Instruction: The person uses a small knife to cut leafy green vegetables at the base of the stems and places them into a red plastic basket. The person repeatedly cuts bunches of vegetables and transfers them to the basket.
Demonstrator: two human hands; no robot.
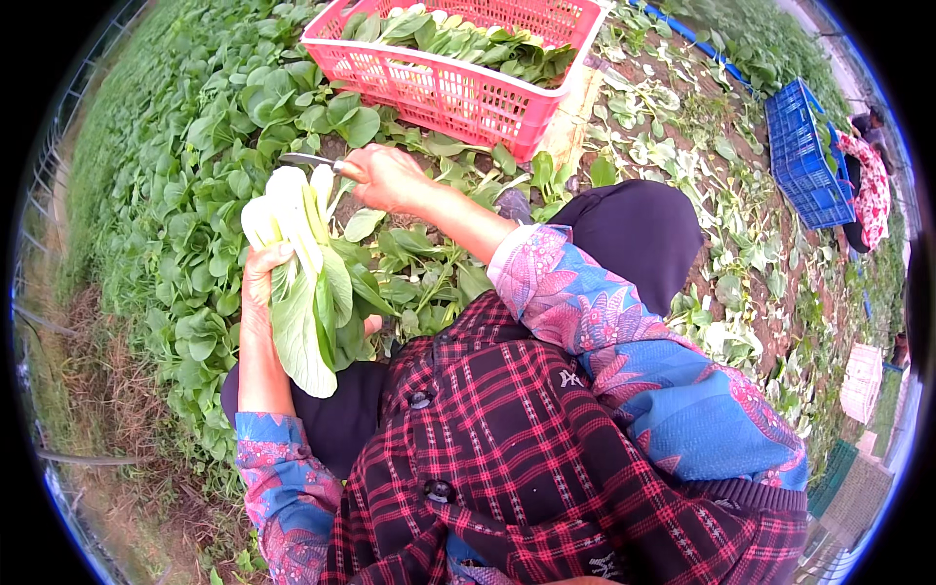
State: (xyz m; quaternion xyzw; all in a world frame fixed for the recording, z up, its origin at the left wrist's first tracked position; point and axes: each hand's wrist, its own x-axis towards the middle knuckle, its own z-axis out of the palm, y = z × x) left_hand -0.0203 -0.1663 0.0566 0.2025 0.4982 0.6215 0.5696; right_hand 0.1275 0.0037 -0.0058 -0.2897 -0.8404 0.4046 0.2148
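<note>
My left hand (265,272) is closed around a bunch of leafy greens with pale, thick stems (296,212), bok choy by its look. The stems point up and the broad leaves hang down past my wrist. In my right hand (384,178) is the handle of a small knife, its curved metal blade (306,159) just above the white stem ends; whether it touches them I cannot tell. Rooted leafy greens (201,278) grow left of my left hand. Beyond my right hand a red plastic crate (439,91) holds many cut greens (468,45).
Loose leaves (731,248) litter the soil at the right. A blue plastic crate (808,157) with greens stands there beside a person in a floral top (872,190). Farther down the right side is a pale crate (863,382). My knees (632,238) are bent close to the plants.
</note>
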